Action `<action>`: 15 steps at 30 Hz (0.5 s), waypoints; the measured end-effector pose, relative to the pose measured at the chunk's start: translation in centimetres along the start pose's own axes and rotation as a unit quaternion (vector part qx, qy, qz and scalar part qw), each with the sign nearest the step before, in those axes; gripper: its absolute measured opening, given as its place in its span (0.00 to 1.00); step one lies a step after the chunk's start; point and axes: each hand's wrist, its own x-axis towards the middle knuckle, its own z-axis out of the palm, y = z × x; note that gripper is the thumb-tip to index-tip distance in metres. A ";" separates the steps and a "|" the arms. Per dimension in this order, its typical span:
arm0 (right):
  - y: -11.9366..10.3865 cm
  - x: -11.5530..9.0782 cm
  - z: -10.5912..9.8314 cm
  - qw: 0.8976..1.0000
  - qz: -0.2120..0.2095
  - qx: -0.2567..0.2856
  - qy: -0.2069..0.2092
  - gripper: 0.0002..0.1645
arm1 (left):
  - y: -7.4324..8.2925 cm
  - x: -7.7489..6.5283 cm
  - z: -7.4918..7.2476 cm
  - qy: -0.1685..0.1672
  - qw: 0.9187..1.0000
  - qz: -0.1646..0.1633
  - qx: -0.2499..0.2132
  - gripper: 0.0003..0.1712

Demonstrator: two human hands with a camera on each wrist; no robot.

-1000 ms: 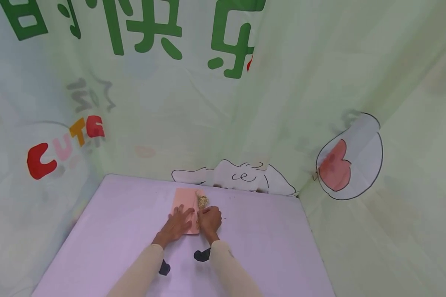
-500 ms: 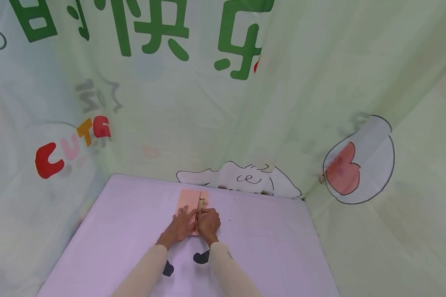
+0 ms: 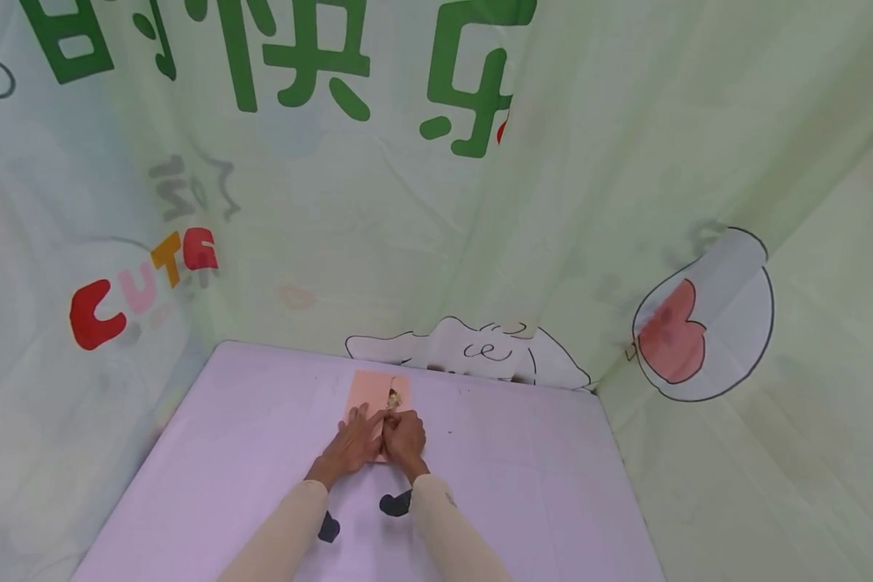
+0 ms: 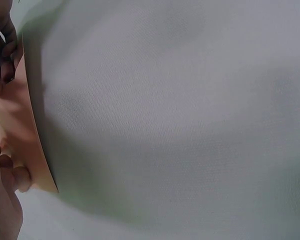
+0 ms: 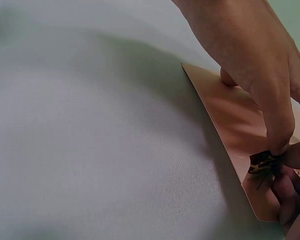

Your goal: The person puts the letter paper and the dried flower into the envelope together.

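A pink paper envelope [image 3: 367,388] lies on the table, and a small bunch of dried flowers [image 3: 394,399] stands out along its right side. My left hand [image 3: 352,441] rests on the envelope with fingers spread, its thumb side near the flowers. With curled fingers my right hand [image 3: 405,436] pinches the bunch at the envelope's right edge. In the right wrist view, dark thin stems [image 5: 261,167] show at a notch in the envelope's near edge, between both hands' fingers. The hands hide most of the bunch. The left wrist view catches just the envelope's edge [image 4: 27,130].
A pale lilac cloth covers the table [image 3: 524,477]. Printed fabric curtains [image 3: 320,210] enclose its back and both sides. Dark straps or devices [image 3: 395,504] hang below the wrists. A few tiny crumbs [image 3: 450,432] lie right of the hands.
The right hand has shifted slightly left, closer to the left hand. The flower bunch has moved from the envelope's right edge inward and less of it shows.
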 end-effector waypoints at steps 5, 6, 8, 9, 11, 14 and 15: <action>-2.1 -1.1 -2.4 0.998 0.005 0.034 -0.050 0.08 | 0.0 0.0 0.1 -0.003 1.000 -0.004 -0.002 0.32; -1.7 -0.9 -2.3 0.998 -0.002 0.035 -0.055 0.08 | 0.0 0.0 0.1 -0.002 1.000 -0.006 -0.002 0.32; -2.0 -1.0 -2.8 0.997 -0.003 0.045 -0.069 0.09 | 0.1 0.0 0.1 -0.004 1.000 -0.010 -0.001 0.33; -1.8 -0.9 -2.8 0.997 -0.012 0.045 -0.067 0.09 | 0.1 0.0 0.0 -0.004 1.000 -0.011 -0.003 0.33; -1.1 -0.5 -2.4 0.997 -0.020 0.056 -0.052 0.11 | 0.2 0.0 0.0 -0.003 1.000 -0.014 -0.006 0.33; 0.2 -0.1 -1.6 0.998 -0.036 0.058 -0.009 0.13 | 0.2 0.1 0.1 -0.002 1.000 -0.015 -0.011 0.33; 0.4 -0.2 -1.7 0.998 -0.041 0.055 0.006 0.14 | 0.3 0.1 0.1 0.000 1.000 -0.012 -0.011 0.33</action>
